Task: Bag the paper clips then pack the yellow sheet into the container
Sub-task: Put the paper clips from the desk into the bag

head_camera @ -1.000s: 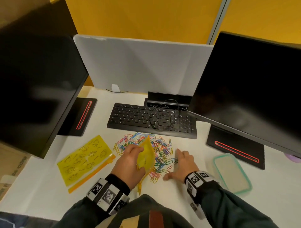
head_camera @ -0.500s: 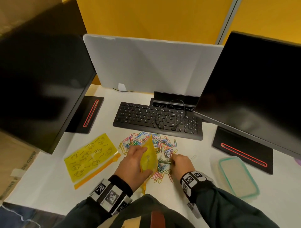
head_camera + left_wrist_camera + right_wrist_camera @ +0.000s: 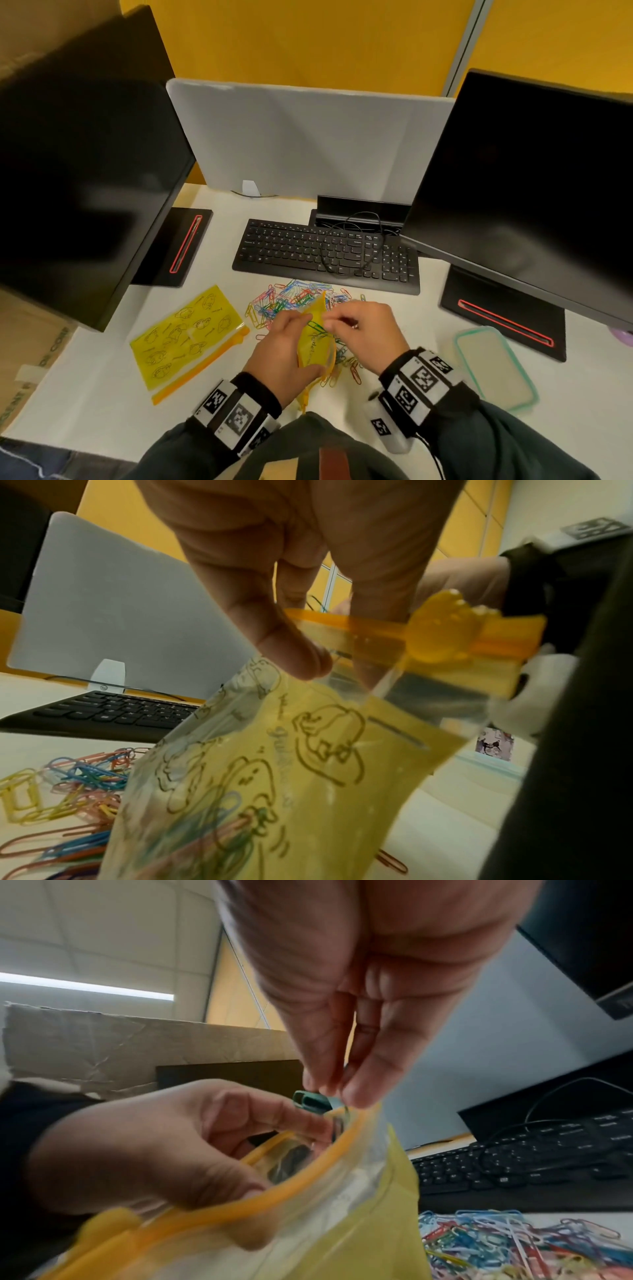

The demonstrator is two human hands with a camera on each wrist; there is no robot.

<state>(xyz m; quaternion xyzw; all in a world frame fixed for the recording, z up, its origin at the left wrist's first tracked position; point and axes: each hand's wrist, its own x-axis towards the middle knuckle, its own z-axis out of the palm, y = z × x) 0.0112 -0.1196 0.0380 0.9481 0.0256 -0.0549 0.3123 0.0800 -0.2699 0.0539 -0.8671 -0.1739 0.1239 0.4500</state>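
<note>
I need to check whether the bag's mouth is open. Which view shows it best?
The right wrist view: the bag's mouth gapes, orange rim spread by the left hand. The left wrist view shows the rim side-on; the head view shows it edge-on between both hands.

Paper clips (image 3: 294,301) lie before the keyboard (image 3: 325,255), container (image 3: 493,366) probably rightward.

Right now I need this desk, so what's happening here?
A person is bagging paper clips. The left hand holds a yellow zip bag open, and the right hand pinches a green clip at its mouth. Most paper clips still lie before the keyboard. The yellow sheet and container sit untouched.
</note>
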